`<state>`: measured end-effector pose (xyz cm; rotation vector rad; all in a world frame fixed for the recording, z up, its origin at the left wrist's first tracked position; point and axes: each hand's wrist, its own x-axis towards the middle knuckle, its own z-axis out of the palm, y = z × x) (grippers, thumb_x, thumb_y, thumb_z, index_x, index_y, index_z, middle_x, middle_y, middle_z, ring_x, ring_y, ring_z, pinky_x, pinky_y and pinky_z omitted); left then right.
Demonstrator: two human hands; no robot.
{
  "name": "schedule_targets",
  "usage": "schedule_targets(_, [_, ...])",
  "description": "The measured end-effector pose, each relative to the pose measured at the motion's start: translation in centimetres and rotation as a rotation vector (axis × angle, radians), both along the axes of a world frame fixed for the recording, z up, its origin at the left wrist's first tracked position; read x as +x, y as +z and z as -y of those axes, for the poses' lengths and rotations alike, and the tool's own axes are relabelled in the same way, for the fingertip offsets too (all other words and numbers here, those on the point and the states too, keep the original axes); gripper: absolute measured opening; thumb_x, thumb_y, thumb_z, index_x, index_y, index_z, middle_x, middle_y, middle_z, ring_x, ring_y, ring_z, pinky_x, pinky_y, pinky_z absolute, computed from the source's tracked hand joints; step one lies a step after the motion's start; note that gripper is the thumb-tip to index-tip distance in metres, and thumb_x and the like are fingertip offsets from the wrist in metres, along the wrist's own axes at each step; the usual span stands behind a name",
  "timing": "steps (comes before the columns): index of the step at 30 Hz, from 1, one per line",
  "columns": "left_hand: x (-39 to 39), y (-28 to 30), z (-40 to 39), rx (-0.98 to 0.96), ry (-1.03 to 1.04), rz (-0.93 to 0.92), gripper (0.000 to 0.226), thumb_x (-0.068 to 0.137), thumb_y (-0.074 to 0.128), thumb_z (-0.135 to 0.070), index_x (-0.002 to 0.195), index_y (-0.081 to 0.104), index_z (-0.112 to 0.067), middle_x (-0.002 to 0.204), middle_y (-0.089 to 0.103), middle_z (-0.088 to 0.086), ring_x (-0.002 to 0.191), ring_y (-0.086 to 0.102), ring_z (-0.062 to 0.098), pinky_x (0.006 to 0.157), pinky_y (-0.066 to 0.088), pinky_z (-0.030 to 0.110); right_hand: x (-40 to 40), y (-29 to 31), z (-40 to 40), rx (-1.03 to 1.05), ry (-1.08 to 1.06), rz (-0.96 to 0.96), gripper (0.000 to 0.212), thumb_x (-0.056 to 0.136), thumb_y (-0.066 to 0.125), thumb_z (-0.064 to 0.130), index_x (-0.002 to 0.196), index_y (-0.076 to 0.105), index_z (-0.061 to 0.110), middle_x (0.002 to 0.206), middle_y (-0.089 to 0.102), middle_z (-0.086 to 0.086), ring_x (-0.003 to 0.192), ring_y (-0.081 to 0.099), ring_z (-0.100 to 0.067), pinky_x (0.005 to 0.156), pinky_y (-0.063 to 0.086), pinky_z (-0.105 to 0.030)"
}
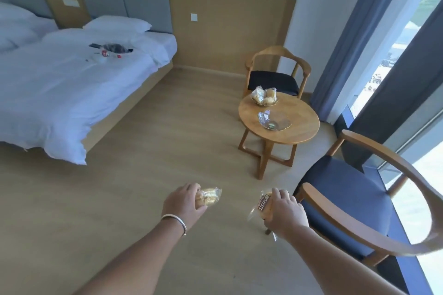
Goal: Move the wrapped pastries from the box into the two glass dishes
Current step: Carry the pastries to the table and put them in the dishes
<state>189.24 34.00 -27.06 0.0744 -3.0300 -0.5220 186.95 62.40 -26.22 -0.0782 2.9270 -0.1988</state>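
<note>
**A:** What is the person holding?

**B:** A wrapped pastry in each hand, both arms stretched forward over the wooden floor. The left hand (185,201) has its fingers curled round a golden pastry in clear wrap (209,196). The right hand (285,211) grips a pastry with a printed label (265,205).

**A:** Where are the glass dishes?

**B:** Ahead, on a small round wooden table (302,127) between two wooden chairs. The far dish (265,102) is heaped with wrapped pastries. The near dish (279,124) holds a single wrapped item at its left edge.

**A:** Anything else?

**B:** A white bed (72,84) stands to the left, well apart from the table.
</note>
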Motion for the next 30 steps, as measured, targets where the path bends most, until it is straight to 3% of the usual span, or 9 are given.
schedule_targets(14, [-10.5,-2.5,5.9,0.06,0.088,0.081,0.047,0.073,0.07,-0.043,0.113,0.053,-0.026,0.111,0.06,-0.011,0.103,0.056,0.016,0.08,0.045,0.03,-13.4,-1.9,7.8,-0.002,0.146,0.036,0.079,0.074,0.069,0.037,0.139,0.028,0.021,0.131,0.045,-0.001,0.122,0.046,-0.023,0.1,0.043,-0.035])
schedule_targets(24, [-27.9,-1.3,9.2,0.021,0.15,0.069,0.047,0.072,0.071,-0.045,0.112,0.053,-0.029,0.109,0.059,-0.015,0.101,0.055,0.013,0.078,0.042,0.027,-31.7,-1.9,11.1,-0.002,0.197,0.045,0.07,0.074,0.069,0.035,0.132,0.031,0.022,0.127,0.045,0.001,0.121,0.046,-0.022,0.098,0.042,-0.035])
schedule_targets(30, [-38.6,-0.2,10.4,0.047,0.167,0.071,0.047,0.072,0.07,-0.043,0.113,0.053,-0.028,0.112,0.059,-0.013,0.103,0.055,0.015,0.081,0.045,0.029,-42.4,-1.2,11.7,0.019,0.193,0.042,0.083,0.075,0.071,0.039,0.141,0.025,0.019,0.136,0.041,-0.001,0.129,0.041,-0.022,0.102,0.04,-0.035])
